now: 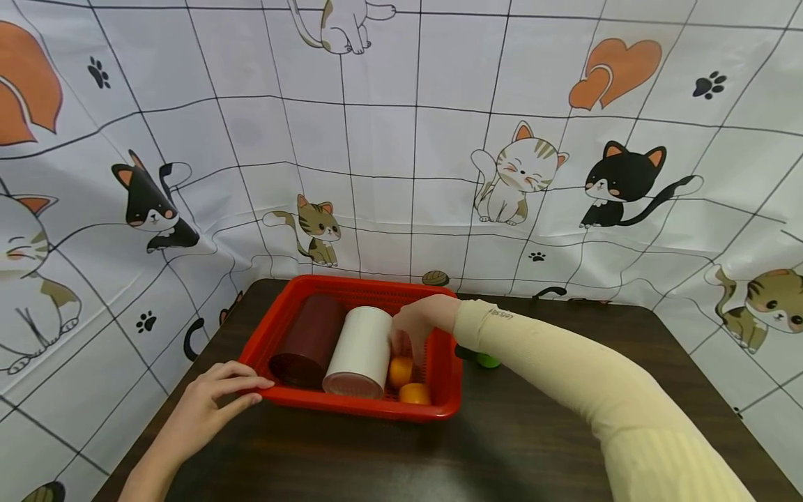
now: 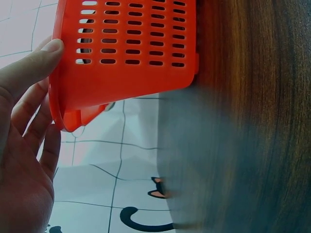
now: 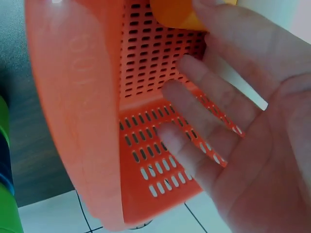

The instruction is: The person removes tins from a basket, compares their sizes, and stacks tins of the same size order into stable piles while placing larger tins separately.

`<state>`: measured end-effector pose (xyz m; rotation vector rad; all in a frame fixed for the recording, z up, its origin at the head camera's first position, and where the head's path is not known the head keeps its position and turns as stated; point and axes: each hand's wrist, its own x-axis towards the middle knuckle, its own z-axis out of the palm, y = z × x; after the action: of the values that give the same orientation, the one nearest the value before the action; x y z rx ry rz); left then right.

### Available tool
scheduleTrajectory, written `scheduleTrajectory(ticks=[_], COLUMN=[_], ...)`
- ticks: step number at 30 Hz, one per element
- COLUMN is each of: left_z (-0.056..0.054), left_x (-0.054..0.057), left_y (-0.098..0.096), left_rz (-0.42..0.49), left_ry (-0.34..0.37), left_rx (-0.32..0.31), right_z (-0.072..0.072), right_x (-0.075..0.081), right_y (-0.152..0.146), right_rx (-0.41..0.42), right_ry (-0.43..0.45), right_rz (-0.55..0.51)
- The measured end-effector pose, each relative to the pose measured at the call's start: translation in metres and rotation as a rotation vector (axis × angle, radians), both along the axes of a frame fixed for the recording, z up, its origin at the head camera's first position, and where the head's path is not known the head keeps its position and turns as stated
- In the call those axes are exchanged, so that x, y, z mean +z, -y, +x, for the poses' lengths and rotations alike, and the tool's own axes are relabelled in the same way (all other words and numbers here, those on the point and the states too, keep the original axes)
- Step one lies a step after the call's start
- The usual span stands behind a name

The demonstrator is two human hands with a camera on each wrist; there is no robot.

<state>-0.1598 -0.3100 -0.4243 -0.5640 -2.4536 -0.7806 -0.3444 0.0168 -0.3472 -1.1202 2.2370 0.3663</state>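
A red plastic basket [image 1: 408, 410] with slotted walls sits on the table. Inside it, a dark maroon cylinder [image 1: 310, 335] and a white cylinder [image 1: 360, 348] lie side by side. To their right are two small, smooth orange-coloured things, a rounded one [image 1: 400, 373] and one nearer the front wall [image 1: 415, 394]. My left hand [image 1: 210, 401] touches the basket's front left corner; the left wrist view has its thumb on one side of the rim and fingers on the other. My right hand [image 1: 417, 324] reaches down inside, fingers loosely spread, its thumb overlapping an orange thing [image 3: 177, 14] in the wrist view.
Right of the basket, partly behind my sleeve, stands a green and dark object [image 1: 488, 360]. The dark wooden table [image 1: 539, 432] meets a sheet [image 1: 383, 139] printed with cats at its back and sides.
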Motion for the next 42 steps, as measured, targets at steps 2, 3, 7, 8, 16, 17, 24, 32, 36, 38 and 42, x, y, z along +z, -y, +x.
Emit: scheduleTrajectory(ticks=[2, 3, 7, 8, 16, 17, 24, 32, 36, 38, 42], left_z=[0.0, 0.0, -0.001, -0.001, -0.002, -0.002, -0.002, -0.003, -0.003, -0.002, -0.001], left_x=[0.0, 0.0, 0.0, 0.0, -0.001, -0.001, -0.002, -0.002, -0.002, -0.002, -0.003], left_y=[0.0, 0.0, 0.001, 0.001, 0.0, 0.0, 0.002, 0.002, 0.002, 0.002, 0.002], left_rz=[0.001, 0.001, -0.002, -0.003, 0.001, 0.001, -0.006, -0.013, -0.011, -0.007, -0.004], left_ry=[0.002, 0.003, 0.006, 0.006, -0.008, -0.011, -0.009, -0.002, -0.008, -0.01, -0.01], left_rx=[-0.002, -0.001, 0.008, 0.01, -0.007, -0.009, 0.0, 0.02, 0.015, 0.01, 0.005], right_z=[0.0, 0.0, 0.0, 0.0, 0.0, 0.0, -0.007, -0.012, -0.013, -0.013, -0.012], right_x=[-0.002, -0.003, -0.008, -0.01, -0.021, -0.021, -0.02, -0.003, 0.005, 0.008, 0.017], right_y=[0.001, 0.002, 0.005, 0.005, 0.004, 0.004, 0.003, -0.003, -0.01, -0.013, -0.021], right_rx=[-0.007, -0.003, -0.012, -0.01, -0.026, -0.018, 0.07, 0.117, 0.029, -0.01, -0.051], right_ry=[0.008, 0.011, 0.011, 0.015, 0.019, 0.015, 0.043, 0.1, 0.108, 0.115, 0.116], right_rz=[0.018, 0.027, 0.045, 0.047, 0.055, 0.056, 0.046, 0.011, -0.051, -0.079, -0.143])
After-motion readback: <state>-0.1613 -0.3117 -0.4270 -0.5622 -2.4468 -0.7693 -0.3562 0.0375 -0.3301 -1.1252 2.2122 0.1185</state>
